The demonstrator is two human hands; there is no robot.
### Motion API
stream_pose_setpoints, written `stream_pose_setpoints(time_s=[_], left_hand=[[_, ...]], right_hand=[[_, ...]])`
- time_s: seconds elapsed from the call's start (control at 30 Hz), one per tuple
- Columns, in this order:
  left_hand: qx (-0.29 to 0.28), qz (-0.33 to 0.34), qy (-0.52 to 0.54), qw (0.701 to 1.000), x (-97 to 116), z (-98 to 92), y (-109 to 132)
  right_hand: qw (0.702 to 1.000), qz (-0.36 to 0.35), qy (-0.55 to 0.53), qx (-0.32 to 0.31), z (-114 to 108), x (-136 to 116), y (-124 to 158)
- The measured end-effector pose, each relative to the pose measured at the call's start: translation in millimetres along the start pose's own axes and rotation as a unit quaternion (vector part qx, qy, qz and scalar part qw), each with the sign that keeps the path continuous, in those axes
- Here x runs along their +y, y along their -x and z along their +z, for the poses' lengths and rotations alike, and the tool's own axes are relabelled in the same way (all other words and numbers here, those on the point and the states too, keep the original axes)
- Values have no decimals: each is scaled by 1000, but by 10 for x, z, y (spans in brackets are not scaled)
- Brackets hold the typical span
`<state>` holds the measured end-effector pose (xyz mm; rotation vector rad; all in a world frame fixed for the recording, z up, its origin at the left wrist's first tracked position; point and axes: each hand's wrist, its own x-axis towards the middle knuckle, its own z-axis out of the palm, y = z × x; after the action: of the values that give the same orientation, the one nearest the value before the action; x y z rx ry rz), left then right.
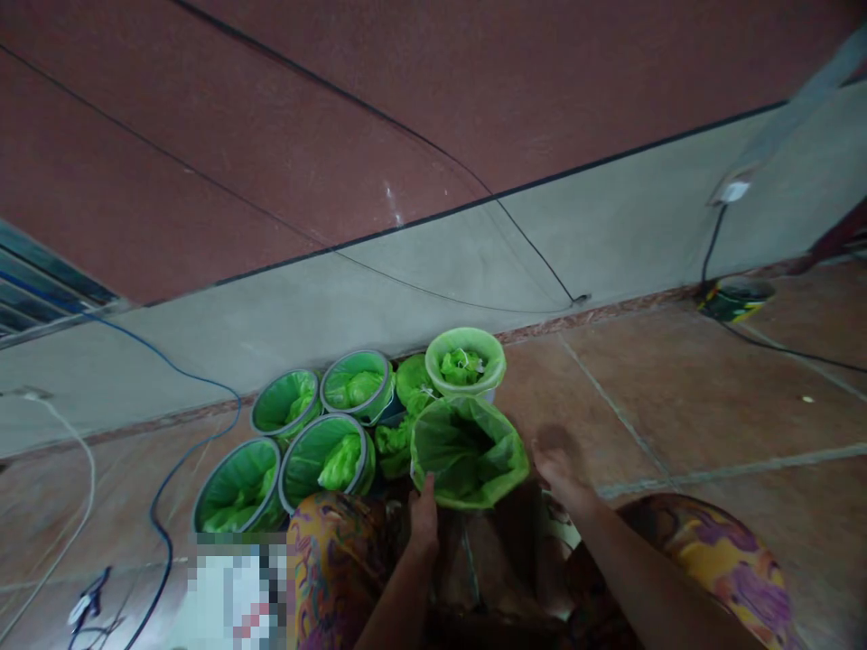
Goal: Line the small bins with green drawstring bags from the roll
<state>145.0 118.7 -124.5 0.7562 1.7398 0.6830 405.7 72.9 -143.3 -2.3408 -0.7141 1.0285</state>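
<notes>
A bucket lined with a green plastic bag (469,451) stands on the floor right in front of me, between my knees. My left hand (424,518) rests against its near left rim, fingers curled onto the bag's edge. My right hand (559,473) hovers beside the bucket's right side, blurred, with the fingers hard to make out. Behind it stand several more buckets with green liners: a pale green one (465,362) at the back right and grey-rimmed ones (357,385) (328,459) (238,487) to the left.
A grey and maroon wall (433,271) runs behind the buckets. Cables lie about: a blue cable (177,469) and a white cable (81,506) at left, a black cable (711,244) to a socket at right. Tiled floor (711,397) stretches to the right. My patterned trousers (718,560) fill the bottom.
</notes>
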Motion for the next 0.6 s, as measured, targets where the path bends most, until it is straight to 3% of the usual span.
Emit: stream_pose_setpoints(time_s=[0.13, 0.3, 0.6], left_hand=[[-52, -61, 75, 994, -126, 33, 228], [-122, -110, 146, 976, -182, -56, 302], [-152, -132, 176, 964, -321, -128, 229]], right_hand=[[954, 114, -277, -20, 83, -55, 325], [936, 138, -323, -21, 53, -124, 458], [934, 139, -327, -27, 104, -56, 446]])
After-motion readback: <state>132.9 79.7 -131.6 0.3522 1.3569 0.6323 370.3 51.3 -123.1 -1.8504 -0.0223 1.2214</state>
